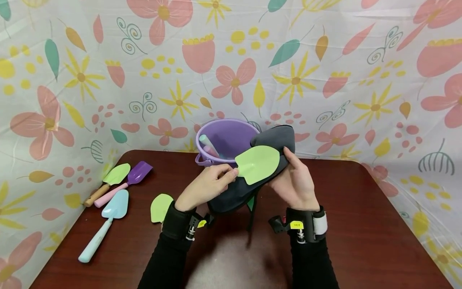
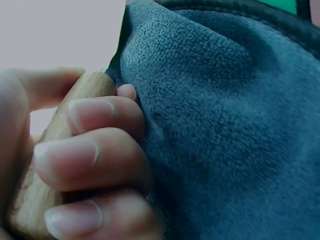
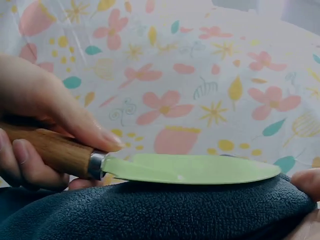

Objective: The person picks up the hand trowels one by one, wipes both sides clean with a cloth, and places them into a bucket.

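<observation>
green trowel (image 1: 257, 163): held above the desk's middle, toward the far edge, just in front of the bucket; long axis runs near level, blade tip pointing right and slightly away, handle end toward the left. Blade flat, rounded spade shape, matte pale-green; metal ferrule joins it to a round wooden handle.
left hand (image 1: 208, 185): fingers and thumb curled round the wooden handle (image 2: 60, 150), clamped on it; fingertips also pressed against the cloth.
dark cloth (image 1: 249, 180): dark grey-blue, fleecy nap, stitched hem; draped under the blade, underside of blade lying on it. One end rises behind the blade tip, the other sags toward the desk.
right hand (image 1: 296, 180): cupped under the cloth at the blade end, thumb on top of the fold, pinching the fabric.
purple bucket (image 1: 227, 138): round plastic, at the far edge centre, just behind the trowel; pale pastel handles sticking up inside.
desk (image 1: 379, 224): dark red-brown wood grain, glossy, rounded far corners.
tools at the left edge: green-bladed trowel with wooden handle (image 1: 108, 182), purple scoop with pink handle (image 1: 124, 182), light-blue trowel (image 1: 104, 224); all lying flat, handles angled toward the near-left corner, blades toward the far right.
second green blade (image 1: 160, 207): lying on the desk just left of the left wrist; handle hidden behind the arm.
backdrop (image 1: 325, 72): white sheet with a flower and leaf print, wrinkled.
</observation>
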Demonstrator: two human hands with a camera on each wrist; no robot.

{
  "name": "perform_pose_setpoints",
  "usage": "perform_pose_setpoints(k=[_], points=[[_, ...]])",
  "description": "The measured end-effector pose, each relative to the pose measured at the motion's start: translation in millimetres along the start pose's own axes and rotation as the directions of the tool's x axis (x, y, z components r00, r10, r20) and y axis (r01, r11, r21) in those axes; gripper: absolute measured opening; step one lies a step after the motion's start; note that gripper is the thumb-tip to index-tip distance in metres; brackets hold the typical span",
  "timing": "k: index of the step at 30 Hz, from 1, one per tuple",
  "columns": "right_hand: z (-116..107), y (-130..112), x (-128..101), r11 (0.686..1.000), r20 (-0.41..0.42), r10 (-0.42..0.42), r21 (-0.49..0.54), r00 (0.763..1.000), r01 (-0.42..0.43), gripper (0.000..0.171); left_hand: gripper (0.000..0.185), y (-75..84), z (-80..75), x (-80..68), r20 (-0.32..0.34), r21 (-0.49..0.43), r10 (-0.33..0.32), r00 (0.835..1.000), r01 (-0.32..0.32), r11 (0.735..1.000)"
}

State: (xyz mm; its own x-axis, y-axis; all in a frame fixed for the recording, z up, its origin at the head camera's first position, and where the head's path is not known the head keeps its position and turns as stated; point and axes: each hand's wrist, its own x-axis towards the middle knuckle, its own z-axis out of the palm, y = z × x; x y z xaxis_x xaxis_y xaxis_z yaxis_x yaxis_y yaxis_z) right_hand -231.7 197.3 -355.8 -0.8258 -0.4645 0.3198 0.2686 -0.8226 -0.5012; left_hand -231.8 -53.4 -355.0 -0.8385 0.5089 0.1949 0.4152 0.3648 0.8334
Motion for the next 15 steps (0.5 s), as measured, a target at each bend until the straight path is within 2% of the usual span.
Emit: perform_pose_setpoints(k=[4, 11, 15], points=[[-0.1, -3.8, -2.7, 1.000, 0.008, -0.020, 0.021, 1.000, 0.020, 0.047, 0.041, -1.9, -0.4, 0.9, -0.012, 0.008, 0.007, 1.000, -0.007, 1.000], [-3.4, -11.0, -9.3, 0.987, 0.041, -0.051, 0.152, 0.998, 0.044, 0.048, 0.041, -4.0, -1.7, 0.6, -0.028, -0.012, 0.004, 1.000, -0.004, 1.000], [-5.4, -14.8, -11.0, 0.982, 0.051, -0.050, 0.185, 0.997, 0.040, 0.048, 0.042, -5.8, -2.8, 0.3, -0.028, -0.014, 0.002, 1.000, -0.003, 1.000]])
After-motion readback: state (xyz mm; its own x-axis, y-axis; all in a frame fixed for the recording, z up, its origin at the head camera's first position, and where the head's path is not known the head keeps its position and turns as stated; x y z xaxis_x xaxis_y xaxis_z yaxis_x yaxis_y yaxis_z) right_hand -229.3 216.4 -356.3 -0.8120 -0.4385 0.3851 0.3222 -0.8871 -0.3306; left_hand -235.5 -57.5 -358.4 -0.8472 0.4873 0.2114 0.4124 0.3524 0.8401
